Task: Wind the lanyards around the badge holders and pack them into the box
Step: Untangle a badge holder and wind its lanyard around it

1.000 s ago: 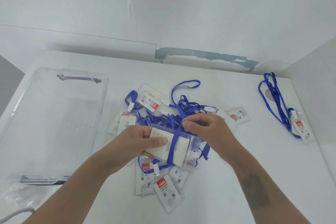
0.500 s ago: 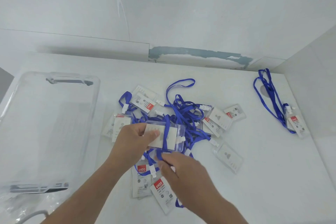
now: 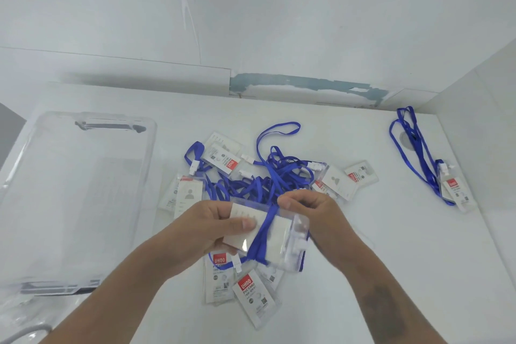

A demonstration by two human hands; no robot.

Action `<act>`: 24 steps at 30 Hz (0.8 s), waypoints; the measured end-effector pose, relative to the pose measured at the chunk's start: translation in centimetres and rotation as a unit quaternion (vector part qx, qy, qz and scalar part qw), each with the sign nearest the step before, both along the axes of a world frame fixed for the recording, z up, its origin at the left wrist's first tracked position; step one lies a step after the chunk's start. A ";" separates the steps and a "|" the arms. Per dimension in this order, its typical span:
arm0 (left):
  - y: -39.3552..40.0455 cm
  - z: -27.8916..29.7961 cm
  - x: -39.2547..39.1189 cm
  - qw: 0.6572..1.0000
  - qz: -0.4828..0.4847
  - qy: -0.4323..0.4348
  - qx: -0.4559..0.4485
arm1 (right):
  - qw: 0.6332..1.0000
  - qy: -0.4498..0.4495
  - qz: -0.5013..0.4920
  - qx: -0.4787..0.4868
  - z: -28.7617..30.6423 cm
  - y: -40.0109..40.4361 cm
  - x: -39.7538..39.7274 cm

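Note:
My left hand (image 3: 206, 229) grips a clear badge holder (image 3: 282, 234) by its left end, thumb on top, above the pile. Its blue lanyard (image 3: 264, 234) crosses the holder's middle in a few turns. My right hand (image 3: 312, 212) pinches that lanyard at the holder's far edge. Under both hands lies a heap of badge holders with tangled blue lanyards (image 3: 273, 176). The clear plastic box (image 3: 69, 198) stands open at the left with nothing visible inside.
One more badge holder with a blue lanyard (image 3: 424, 159) lies apart at the far right, near the side wall. Crumpled clear plastic (image 3: 19, 318) lies at the lower left. A wall runs along the back of the white tabletop (image 3: 391, 246).
My right hand went under the holder's near side and came back up to its far edge with the lanyard, adding a turn. The left hand kept its hold.

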State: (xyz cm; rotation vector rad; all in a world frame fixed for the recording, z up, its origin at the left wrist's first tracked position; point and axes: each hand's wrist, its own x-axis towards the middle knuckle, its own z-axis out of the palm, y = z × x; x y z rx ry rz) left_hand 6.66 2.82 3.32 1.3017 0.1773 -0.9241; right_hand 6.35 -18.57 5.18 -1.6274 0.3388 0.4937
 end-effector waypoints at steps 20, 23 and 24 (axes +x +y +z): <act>-0.2 0.8 -0.6 0.956 0.055 -0.151 0.246 | 0.907 -0.179 0.195 -0.329 3.5 1.1 -2.0; 0.3 1.4 -1.2 0.975 0.006 -0.120 0.185 | 0.940 -0.156 0.157 -0.260 3.0 1.1 -1.3; 0.5 1.5 -1.3 0.978 -0.003 -0.111 0.174 | 0.950 -0.140 0.142 -0.239 2.8 1.2 -1.2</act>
